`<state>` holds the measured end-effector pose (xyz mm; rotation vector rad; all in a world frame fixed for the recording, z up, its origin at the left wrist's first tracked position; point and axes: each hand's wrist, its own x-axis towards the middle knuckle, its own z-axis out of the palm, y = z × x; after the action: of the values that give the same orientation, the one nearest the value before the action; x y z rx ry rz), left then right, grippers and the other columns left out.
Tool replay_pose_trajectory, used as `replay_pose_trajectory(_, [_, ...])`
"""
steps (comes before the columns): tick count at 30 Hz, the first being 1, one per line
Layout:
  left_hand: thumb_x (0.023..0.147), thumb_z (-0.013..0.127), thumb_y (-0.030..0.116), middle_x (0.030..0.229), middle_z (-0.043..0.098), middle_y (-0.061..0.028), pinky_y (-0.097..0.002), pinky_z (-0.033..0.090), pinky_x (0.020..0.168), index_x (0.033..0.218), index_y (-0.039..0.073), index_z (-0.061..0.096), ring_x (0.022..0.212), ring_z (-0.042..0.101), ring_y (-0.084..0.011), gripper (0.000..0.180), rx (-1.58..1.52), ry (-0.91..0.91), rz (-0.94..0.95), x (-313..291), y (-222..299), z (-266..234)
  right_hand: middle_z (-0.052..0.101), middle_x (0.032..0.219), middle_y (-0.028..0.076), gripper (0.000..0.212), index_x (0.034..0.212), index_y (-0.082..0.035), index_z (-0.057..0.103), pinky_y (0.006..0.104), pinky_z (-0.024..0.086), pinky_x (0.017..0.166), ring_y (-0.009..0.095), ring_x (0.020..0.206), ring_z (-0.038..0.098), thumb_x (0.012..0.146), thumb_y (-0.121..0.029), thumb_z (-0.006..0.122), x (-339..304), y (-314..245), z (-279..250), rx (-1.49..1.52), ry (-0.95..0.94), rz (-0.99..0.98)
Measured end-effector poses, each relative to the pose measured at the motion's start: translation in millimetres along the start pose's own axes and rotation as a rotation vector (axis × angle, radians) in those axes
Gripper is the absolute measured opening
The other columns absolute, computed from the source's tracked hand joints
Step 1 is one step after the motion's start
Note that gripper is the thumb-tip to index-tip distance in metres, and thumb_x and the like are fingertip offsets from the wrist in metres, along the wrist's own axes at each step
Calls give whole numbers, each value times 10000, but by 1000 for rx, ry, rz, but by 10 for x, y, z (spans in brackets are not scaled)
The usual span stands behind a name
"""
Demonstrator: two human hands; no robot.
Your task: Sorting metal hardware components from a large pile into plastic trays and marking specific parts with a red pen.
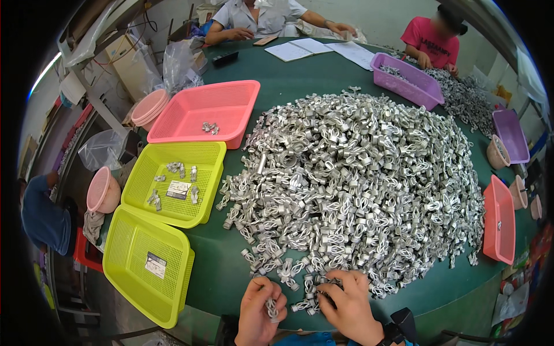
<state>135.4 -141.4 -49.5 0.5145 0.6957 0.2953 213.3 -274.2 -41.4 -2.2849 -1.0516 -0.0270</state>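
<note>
A broad heap of small silver metal parts [363,184], each with a ribbed ring end and twisted loops, covers the middle of the green table. At the near edge, my left hand [259,314] is closed around one looped metal part [272,309], whose loop end shows between the fingers. My right hand [351,305] lies just to the right, back of the hand up. Its thumb and fingertips are bent together over parts at the heap's near edge, partly hiding what they grip. A few loose metal parts [304,305] lie between the two hands.
At left stand a pink basket [242,115] and a yellow-green basket [216,167], each with a few parts, and another yellow-green basket [183,271] holding a card. A red basket [499,219] is at right. Two people sit across, near a purple basket [427,95] and papers [300,49].
</note>
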Motion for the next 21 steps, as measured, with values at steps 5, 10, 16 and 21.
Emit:
replay_pose_trajectory(5, [729, 440, -27, 668, 401, -35, -172, 205, 325, 781, 60, 416, 431, 310, -78, 104, -37, -43, -41, 22, -1, -113, 449, 930, 66, 220, 808, -65, 536, 357, 287, 738, 254, 852, 374, 612, -135, 608, 50, -83, 130, 4, -62, 88])
replay_pose_trajectory(10, [724, 456, -29, 668, 425, -32, -175, 226, 325, 782, 54, 433, 427, 320, -70, 103, 35, -103, -1, -20, -15, -127, 466, 905, 31, 199, 764, -76, 534, 345, 286, 732, 220, 842, 394, 604, -151, 627, 37, -24, 87, -35, -168, 0])
replay_pose_trajectory(16, [704, 509, -25, 684, 489, -11, -164, 324, 458, 860, 23, 487, 540, 419, -49, 164, 395, -223, 9, -90, -91, -48, 542, 749, 65, 161, 806, -5, 511, 230, 420, 599, 128, 661, 512, 675, -49, 593, -32, 114, 29, 938, -46, 488])
replay_pose_trajectory(21, [643, 582, -34, 661, 481, 3, -176, 347, 491, 890, 21, 511, 548, 421, -56, 263, 758, -348, 350, -151, -177, 169, 536, 748, 78, 170, 882, 39, 482, 207, 451, 606, 105, 660, 527, 748, -59, 521, 0, 125, -22, 1439, -63, 716])
